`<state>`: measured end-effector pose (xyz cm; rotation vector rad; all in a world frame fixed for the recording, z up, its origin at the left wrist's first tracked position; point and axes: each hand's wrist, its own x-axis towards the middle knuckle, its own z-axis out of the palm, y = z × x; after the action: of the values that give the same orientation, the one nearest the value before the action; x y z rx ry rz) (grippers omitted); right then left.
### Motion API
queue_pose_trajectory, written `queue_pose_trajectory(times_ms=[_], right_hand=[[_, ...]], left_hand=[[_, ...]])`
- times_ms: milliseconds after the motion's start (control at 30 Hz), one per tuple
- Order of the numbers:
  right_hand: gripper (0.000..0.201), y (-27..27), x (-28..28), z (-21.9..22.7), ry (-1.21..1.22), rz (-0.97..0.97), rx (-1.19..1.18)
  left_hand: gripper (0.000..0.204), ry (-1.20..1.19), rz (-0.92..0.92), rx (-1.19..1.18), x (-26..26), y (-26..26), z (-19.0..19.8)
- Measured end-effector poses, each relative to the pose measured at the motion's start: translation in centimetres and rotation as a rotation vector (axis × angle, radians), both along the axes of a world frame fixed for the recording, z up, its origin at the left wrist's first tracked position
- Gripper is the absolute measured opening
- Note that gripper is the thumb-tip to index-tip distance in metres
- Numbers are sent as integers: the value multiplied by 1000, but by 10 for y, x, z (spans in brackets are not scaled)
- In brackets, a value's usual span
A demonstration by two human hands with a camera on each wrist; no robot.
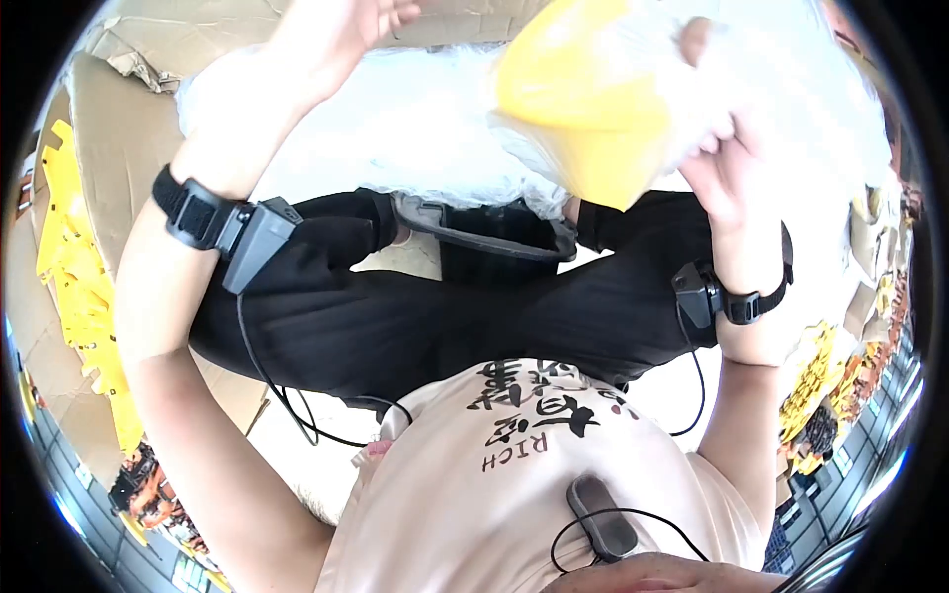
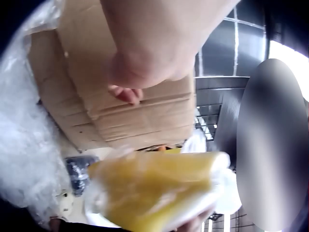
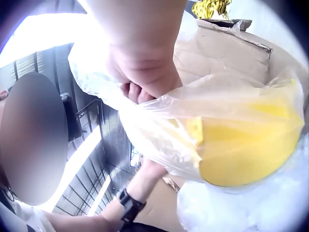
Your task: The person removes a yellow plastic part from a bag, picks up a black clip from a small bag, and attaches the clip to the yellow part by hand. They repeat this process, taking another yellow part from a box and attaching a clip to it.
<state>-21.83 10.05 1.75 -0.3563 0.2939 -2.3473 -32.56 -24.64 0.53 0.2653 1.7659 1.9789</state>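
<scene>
A clear plastic bag with a yellow piece (image 1: 583, 99) inside hangs up in front of the lap. My right hand (image 1: 727, 163) grips the bag at its gathered side, fingers curled into the film. The right wrist view shows the yellow piece (image 3: 251, 154) lying flat within the clear film (image 3: 169, 140), its rounded edge pressing against the bag. Apart from the bag, at the upper left, is my left hand (image 1: 346, 35), its fingers loosely bent with nothing seen in them. In the left wrist view the bagged yellow piece (image 2: 154, 183) is below that hand, somewhat blurred.
White translucent plastic bags (image 1: 395, 119) lie heaped across the front. Between the legs stands a dark bin (image 1: 494, 237). Cardboard (image 1: 119, 158) flanks the left, with yellow pieces (image 1: 79, 277) beyond it. More yellow pieces (image 1: 816, 381) sit at the right.
</scene>
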Motion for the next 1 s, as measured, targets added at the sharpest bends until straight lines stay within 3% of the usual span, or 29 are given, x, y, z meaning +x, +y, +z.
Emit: queue_pose_trajectory(times_ms=[67,100,200,267,367,467,533,567,667,700,733,833,900,933,1000], right_hand=[[40,2,9,33,101,-389,240],[40,8,7,40,129,-468,293],[41,19,-3,45,114,-504,242],[41,26,-12,43,99,-489,210],[42,40,-24,45,52,-453,123],[43,41,-30,52,1,-447,96],[26,26,-29,69,206,-1024,952],[22,74,-52,56,-137,-899,667],[27,57,-46,59,-191,-886,520],[30,53,-44,59,-213,-869,448],[30,54,-43,58,-217,-874,445],[31,56,-47,57,-269,-807,358],[28,54,-48,58,-363,-937,565],[28,51,-46,59,-363,-944,561],[25,44,-41,59,-283,-840,537]], left_hand=[[55,-305,124,-84,14,14,-43],[61,-384,53,-88,21,20,-63],[74,-686,-45,-75,38,58,-86],[76,-678,-189,140,45,90,-95],[73,-687,-274,394,59,116,-29],[70,-737,-309,368,59,128,-24],[66,-769,-310,389,60,125,-28],[65,-780,-342,473,58,122,-33],[63,-815,-418,606,53,101,-24],[63,-671,-372,528,58,94,-9],[63,-526,-325,450,62,86,-4],[66,-478,-339,420,63,67,4],[68,-439,-343,369,70,67,14],[76,-415,-311,370,75,70,20],[84,-389,-286,368,78,72,31]])
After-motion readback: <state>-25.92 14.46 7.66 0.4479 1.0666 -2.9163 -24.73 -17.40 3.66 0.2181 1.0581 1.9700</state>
